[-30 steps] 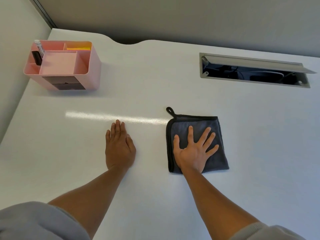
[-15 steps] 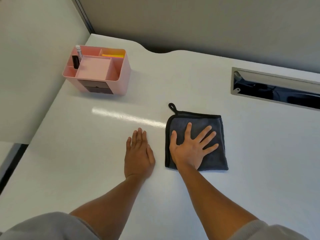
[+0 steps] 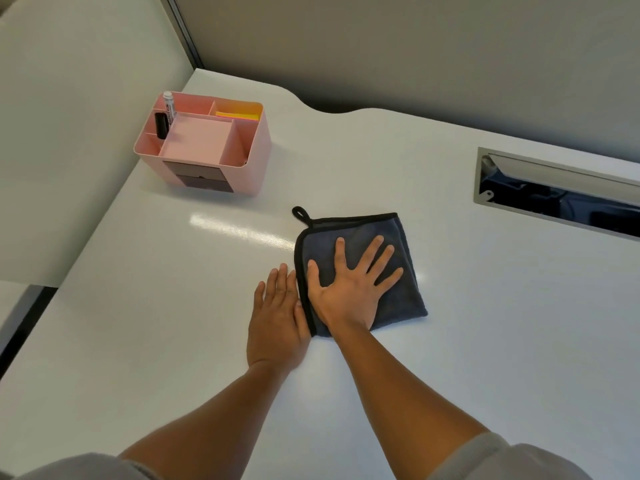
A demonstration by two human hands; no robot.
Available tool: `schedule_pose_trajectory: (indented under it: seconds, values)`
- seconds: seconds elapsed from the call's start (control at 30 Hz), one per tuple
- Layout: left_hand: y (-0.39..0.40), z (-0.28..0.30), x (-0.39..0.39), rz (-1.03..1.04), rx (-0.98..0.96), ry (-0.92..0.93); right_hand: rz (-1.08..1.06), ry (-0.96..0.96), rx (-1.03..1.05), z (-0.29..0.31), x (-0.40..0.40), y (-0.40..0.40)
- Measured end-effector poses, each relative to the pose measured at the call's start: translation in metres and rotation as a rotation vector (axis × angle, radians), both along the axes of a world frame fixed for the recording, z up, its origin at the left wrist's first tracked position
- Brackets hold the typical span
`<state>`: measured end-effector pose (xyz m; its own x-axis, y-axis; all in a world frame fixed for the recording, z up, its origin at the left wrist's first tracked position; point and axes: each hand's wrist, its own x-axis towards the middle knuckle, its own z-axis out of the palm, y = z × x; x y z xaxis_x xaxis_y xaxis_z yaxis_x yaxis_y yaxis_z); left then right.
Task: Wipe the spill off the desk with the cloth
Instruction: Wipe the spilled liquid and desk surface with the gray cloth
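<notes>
A folded dark grey cloth (image 3: 401,244) with black trim and a hanging loop lies flat on the white desk (image 3: 485,341). My right hand (image 3: 349,285) presses on the cloth, palm down, fingers spread. My left hand (image 3: 277,317) rests flat on the desk just left of the cloth, fingers together, its thumb side touching the cloth's left edge. No spill shows on the desk; only a bright streak of reflected light (image 3: 239,232) lies left of the cloth.
A pink desk organiser (image 3: 207,150) holding a marker and yellow notes stands at the back left. An open cable slot (image 3: 561,192) is cut into the desk at the back right. Partition walls close the left and back sides.
The cloth under my right hand has slid left, closing the gap to my left hand until they touch. The view has shifted, so the organiser sits further right in the frame.
</notes>
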<state>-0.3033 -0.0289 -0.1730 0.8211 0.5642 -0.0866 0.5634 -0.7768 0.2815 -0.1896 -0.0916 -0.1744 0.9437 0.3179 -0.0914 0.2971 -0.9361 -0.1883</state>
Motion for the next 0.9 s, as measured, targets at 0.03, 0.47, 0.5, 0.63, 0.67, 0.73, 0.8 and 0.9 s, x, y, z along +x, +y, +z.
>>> schedule_pose_trajectory:
  seconds: [0.03,0.47,0.5,0.63,0.67,0.73,0.8,0.9]
  values:
    - [0.000,0.000,0.000,0.002,-0.002,-0.001,0.013,-0.002,0.008,0.000,0.002,-0.001]
    - [-0.001,0.002,0.002,0.003,-0.012,-0.044,0.133,-0.001,0.007,0.005,0.103,-0.052]
    - [-0.001,0.002,0.003,0.000,-0.014,-0.045,0.094,-0.002,0.002,0.005,0.109,-0.057]
    - [-0.001,0.003,0.003,0.005,-0.027,-0.059,-0.094,0.000,0.008,0.004,0.119,-0.079]
    - [-0.001,0.004,0.002,0.005,-0.031,-0.062,-0.139,0.000,0.012,0.004,0.118,-0.084]
    - [0.000,0.005,0.001,0.005,-0.040,-0.071,-0.227,0.007,0.031,0.005,0.115,-0.092]
    - [0.000,0.007,0.001,0.005,-0.043,-0.074,-0.319,0.021,0.051,0.006,0.106,-0.096]
    - [-0.003,0.010,0.001,0.002,-0.043,-0.078,-0.438,0.031,0.059,0.008,0.086,-0.099]
